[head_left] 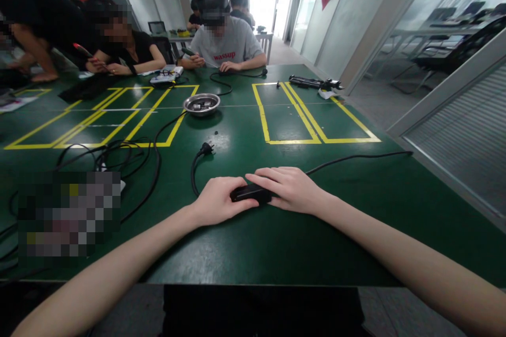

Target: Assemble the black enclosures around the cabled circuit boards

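A black power adapter (250, 193) lies low over the green table (221, 258), close in front of me. My left hand (221, 200) grips its left end, thumb along the near side. My right hand (290, 189) is closed over its right end, fingers across the top, so much of the adapter is hidden. From the left side a cord curves up to a black mains plug (206, 148) with its prongs pointing right. A thin black cable (356, 158) runs from behind my right hand toward the table's right edge.
A metal bowl (201, 111) holding small metal parts stands beyond the plug. Tangled black cables (106, 155) and a blurred-out item (71, 216) lie at left. Yellow tape (294, 142) marks the table. A black tool-like object (314, 83) sits far right. Co-workers (229, 37) sit opposite.
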{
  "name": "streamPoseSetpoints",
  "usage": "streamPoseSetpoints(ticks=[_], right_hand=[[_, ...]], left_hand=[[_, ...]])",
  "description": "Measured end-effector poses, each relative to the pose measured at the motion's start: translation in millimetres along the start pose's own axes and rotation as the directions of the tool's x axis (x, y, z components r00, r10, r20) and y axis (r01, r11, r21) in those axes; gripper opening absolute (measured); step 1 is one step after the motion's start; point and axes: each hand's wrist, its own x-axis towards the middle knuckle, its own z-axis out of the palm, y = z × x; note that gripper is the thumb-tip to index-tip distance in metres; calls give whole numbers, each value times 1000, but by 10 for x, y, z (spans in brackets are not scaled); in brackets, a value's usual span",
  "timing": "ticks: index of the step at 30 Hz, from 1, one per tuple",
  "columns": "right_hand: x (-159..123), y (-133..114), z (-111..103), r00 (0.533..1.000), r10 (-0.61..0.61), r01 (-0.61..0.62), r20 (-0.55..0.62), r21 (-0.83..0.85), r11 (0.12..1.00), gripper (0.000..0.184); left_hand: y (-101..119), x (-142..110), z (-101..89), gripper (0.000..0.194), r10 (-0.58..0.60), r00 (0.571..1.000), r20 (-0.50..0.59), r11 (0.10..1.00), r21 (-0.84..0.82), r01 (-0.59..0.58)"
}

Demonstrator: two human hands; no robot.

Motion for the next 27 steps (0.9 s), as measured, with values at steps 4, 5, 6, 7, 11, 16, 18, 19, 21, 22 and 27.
streamPoseSetpoints(ticks=[4,5,6,7,11,16,18,19,21,22,27], right_hand=[[27,-12,-6,997,66,-73,43,167,983,45],[24,-13,-3,997,67,-75,50,186,980,39],[19,-12,2,997,63,-72,53,191,979,33],[11,-9,8,997,57,-66,49,183,981,31],[-6,6,35,999,48,-48,4,83,995,35],[24,-31,10,999,24,-26,27,70,997,45],[33,-58,-2,997,3,-8,81,70,997,46],[34,-65,-3,995,2,-9,101,67,998,45],[25,-49,7,994,34,-42,107,77,996,42],[16,-20,15,994,70,-79,89,102,992,42],[-90,390,18,834,522,-385,-181,486,785,42]], left_hand=[[-60,-3,1,38,188,982,-3,938,296,-179],[-66,-2,-4,38,209,978,9,926,321,-201],[-69,0,-11,37,221,975,15,920,330,-213],[-71,1,-18,36,223,975,12,920,327,-215],[-69,-3,-44,29,193,981,-25,940,291,-177],[-73,-16,-43,29,201,980,-9,936,298,-189],[-82,-16,-29,31,182,983,9,945,276,-177],[-90,-14,-21,30,171,985,12,950,262,-168],[-107,-6,-10,29,164,986,-17,955,252,-155],[-115,-1,-8,32,174,983,-53,953,259,-155],[-117,0,-16,54,293,925,-241,913,358,-196]])
